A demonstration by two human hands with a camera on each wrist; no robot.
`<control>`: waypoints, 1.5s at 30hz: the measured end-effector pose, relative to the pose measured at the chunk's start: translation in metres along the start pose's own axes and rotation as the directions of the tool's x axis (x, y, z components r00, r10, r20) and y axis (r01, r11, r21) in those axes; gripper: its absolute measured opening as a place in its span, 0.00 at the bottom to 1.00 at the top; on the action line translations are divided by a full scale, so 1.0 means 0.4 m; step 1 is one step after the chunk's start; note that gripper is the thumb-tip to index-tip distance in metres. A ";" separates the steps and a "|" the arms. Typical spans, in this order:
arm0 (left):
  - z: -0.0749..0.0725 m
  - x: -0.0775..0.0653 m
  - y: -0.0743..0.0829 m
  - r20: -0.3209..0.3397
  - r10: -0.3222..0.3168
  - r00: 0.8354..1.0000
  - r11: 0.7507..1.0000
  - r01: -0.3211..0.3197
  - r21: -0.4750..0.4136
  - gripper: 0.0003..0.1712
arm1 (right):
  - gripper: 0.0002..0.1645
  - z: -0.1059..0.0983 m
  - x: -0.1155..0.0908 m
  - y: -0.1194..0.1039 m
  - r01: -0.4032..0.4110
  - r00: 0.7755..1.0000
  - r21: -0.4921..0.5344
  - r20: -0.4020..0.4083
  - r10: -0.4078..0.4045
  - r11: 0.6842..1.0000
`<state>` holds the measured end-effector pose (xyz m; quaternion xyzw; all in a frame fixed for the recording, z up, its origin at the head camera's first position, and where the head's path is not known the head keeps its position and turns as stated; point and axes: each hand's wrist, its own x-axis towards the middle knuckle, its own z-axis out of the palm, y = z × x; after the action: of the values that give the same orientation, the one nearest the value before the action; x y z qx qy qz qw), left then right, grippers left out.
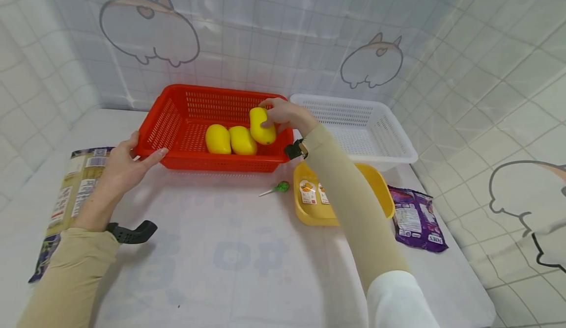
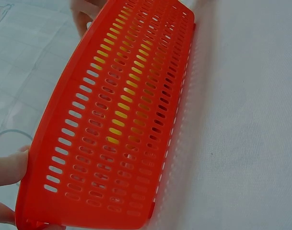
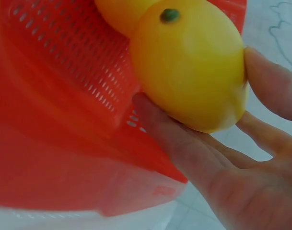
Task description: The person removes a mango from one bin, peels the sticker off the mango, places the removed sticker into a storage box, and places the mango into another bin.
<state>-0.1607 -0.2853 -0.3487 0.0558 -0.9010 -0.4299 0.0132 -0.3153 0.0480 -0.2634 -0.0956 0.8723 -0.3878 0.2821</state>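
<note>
My right hand grips a yellow mango inside the right end of a red slotted basket. In the right wrist view, its thumb and fingers lie around the sides of this mango, whose green stem end faces away from the palm. Two more mangoes, one on the left and one in the middle, lie side by side on the basket floor. My left hand holds the basket's near left corner, thumb over the front rim.
A white basket stands right of the red one. Before it sits a yellow tray with labelled cards, partly behind my right arm. A green lollipop lies left of the tray. Packets flank everything: purple right, tan left.
</note>
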 end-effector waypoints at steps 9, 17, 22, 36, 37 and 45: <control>0.006 0.002 0.002 -0.001 0.002 1.000 1.000 -0.002 -0.013 0.61 | 0.39 0.001 0.031 -0.005 -0.070 0.997 -0.055 0.010 0.070 0.996; 0.006 0.005 0.006 -0.007 0.015 1.000 1.000 -0.015 -0.002 0.60 | 0.38 0.004 0.043 0.005 -0.118 0.993 -0.056 0.020 0.119 0.991; 0.005 0.003 0.008 -0.006 0.020 1.000 1.000 -0.020 -0.002 0.60 | 0.38 0.005 0.053 0.011 -0.135 0.990 -0.023 0.041 0.136 0.991; 0.004 -0.001 0.001 -0.003 0.017 1.000 1.000 -0.017 -0.002 0.61 | 0.38 0.006 0.085 0.042 -0.116 0.986 0.040 0.123 0.110 0.992; 0.003 -0.001 0.001 -0.004 0.019 1.000 1.000 -0.019 -0.002 0.61 | 0.38 0.007 0.088 0.043 -0.114 0.986 0.045 0.127 0.107 0.992; 0.002 -0.006 0.000 -0.009 0.016 1.000 1.000 -0.016 -0.008 0.61 | 0.37 0.019 0.101 0.047 -0.121 0.984 0.068 0.142 0.111 0.990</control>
<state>-0.1585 -0.2844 -0.3491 0.0505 -0.8997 -0.4331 0.0210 -0.3432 0.0406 -0.2980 -0.0604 0.8392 -0.3963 0.3674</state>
